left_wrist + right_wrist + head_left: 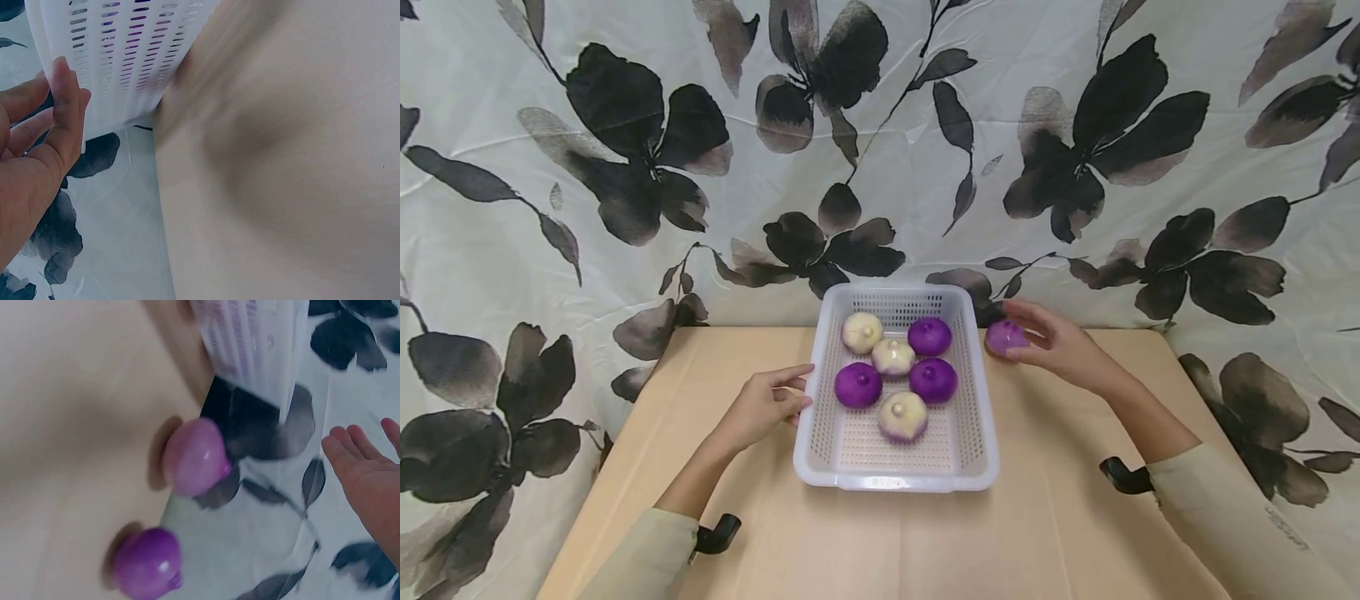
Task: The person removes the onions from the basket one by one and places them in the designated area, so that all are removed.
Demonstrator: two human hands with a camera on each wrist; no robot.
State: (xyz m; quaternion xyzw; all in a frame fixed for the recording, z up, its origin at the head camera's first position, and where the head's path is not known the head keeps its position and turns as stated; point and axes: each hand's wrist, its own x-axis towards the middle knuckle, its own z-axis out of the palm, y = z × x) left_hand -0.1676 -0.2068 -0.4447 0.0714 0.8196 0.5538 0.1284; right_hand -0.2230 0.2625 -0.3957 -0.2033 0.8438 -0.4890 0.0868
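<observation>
A white slotted plastic basket (pixel 897 481) holds three purple onions, one of them a deep purple onion (pixel 858 385), and three pale cream ones, such as the cream onion (pixel 903 417) in front. My left hand (pixel 766 406) rests its fingertips against the basket's left rim; in the left wrist view the fingers lie along its outer wall. To the right of the basket, my right hand (pixel 1058 348) hovers by a lighter purple onion (pixel 1002 337). The right wrist view has its fingers stretched out and apart from that pinkish onion (pixel 195 456) on the table.
A second, darker purple onion (pixel 145 562) sits beside the pinkish one, hidden behind my right hand in the head view. The light wooden table (pixel 895 550) ends at a floral cloth (pixel 955 167) hanging behind it.
</observation>
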